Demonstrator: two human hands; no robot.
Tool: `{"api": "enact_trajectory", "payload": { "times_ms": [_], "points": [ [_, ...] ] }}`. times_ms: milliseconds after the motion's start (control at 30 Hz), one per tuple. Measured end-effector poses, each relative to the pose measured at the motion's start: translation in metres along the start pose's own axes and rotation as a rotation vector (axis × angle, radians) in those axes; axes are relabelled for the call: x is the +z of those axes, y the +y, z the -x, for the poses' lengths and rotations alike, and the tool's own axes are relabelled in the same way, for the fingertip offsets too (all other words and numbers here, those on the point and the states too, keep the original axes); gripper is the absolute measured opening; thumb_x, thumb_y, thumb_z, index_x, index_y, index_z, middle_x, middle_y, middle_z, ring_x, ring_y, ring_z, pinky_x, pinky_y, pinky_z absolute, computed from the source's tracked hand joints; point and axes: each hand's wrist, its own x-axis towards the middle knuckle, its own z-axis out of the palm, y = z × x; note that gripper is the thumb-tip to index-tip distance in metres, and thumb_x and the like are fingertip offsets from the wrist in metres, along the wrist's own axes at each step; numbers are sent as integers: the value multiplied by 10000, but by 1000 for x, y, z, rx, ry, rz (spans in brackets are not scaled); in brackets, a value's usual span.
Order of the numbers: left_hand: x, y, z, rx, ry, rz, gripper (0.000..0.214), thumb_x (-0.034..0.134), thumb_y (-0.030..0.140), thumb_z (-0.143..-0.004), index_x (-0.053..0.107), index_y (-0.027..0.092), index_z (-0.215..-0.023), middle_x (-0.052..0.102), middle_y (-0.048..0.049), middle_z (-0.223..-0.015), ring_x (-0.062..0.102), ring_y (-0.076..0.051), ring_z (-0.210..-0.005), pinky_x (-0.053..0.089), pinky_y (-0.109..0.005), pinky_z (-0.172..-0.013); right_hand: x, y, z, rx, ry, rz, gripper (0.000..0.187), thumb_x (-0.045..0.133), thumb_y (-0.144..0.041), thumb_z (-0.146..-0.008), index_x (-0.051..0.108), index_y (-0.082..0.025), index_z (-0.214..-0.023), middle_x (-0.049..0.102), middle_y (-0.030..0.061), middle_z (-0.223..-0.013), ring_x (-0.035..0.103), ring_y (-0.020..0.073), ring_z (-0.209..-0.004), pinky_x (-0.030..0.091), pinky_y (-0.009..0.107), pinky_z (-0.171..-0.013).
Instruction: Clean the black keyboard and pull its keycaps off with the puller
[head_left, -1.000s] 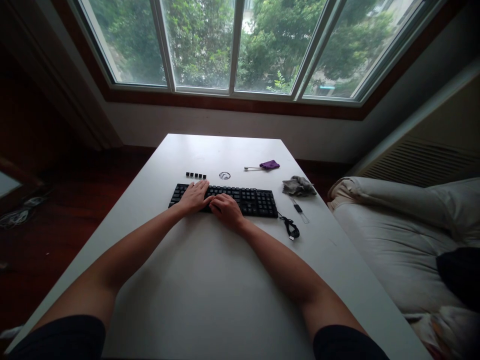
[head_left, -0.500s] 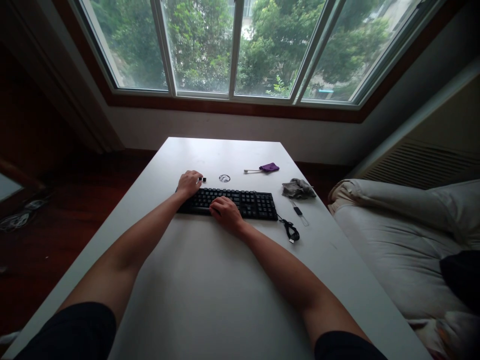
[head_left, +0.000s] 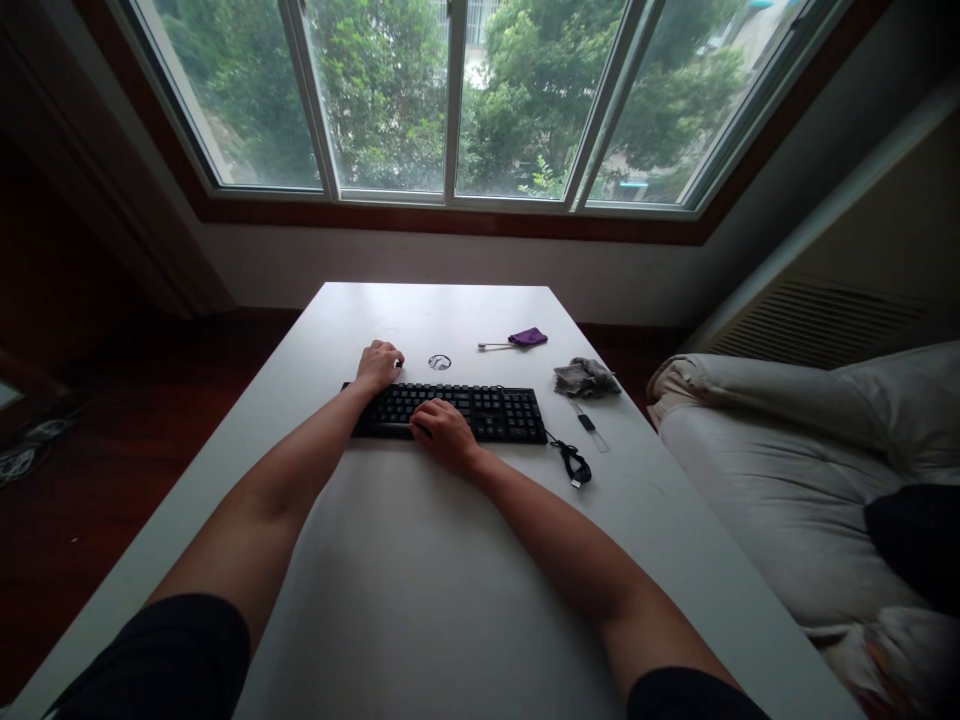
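4-pane window (head_left: 452,110), trees (head_left: 536,90) outside; pale cushioned seat (head_left: 750,490) right.

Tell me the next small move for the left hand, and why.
I'd probably pinch the small black piece with the left hand: that hand is close against it, beyond the keyboard, while the right hand rests on the keyboard. Whether it is pinched yet is unclear.

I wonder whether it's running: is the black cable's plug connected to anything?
No, the bundled black cable ends in a bare plug lying on the white table near the keyboard.
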Motion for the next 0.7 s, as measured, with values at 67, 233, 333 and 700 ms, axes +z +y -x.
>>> {"api": "enact_trajectory", "payload": {
  "times_ms": [67, 233, 333, 700],
  "points": [
    [-5, 1, 1, 15, 10, 10, 249, 612, 297, -871, 790, 264, -1041, 705, -95, -1189, 500, -324, -1223, 423, -473, -1028, 0, 0, 0, 0, -1, 3, 168, 579, -297, -1002, 710, -235, -918, 689, 56, -1010, 579, 207, -981, 455, 360, -929],
    [-28, -6, 11, 122, -25, 56, 302, 575, 359, -913, 780, 256, -1109, 742, -73, -1125, 592, -272, -1107, 441, -406, -1013, 0, -2, 0, 12, -4, 6, 151, 584, -282, -997, 709, -236, -925, 685, 62, -1009, 577, 212, -981, 451, 371, -933],
    [-40, -14, 21, 146, -110, 127, 343, 606, 382, -886, 749, 262, -1175, 768, -31, -1028, 658, -215, -976, 490, -328, -914, 1, -3, -1, 15, -8, 3, 141, 590, -273, -992, 712, -236, -932, 680, 65, -1005, 576, 216, -979, 452, 377, -930],
    [-51, -18, 40, 121, -254, 91, 254, 635, 384, -843, 803, 311, -1019, 789, 20, -985, 709, -193, -916, 509, -269, -831, 3, -3, 0, 11, -2, 11, 135, 600, -282, -989, 717, -239, -939, 676, 64, -1004, 571, 215, -982, 452, 372, -929]
  ]
}}
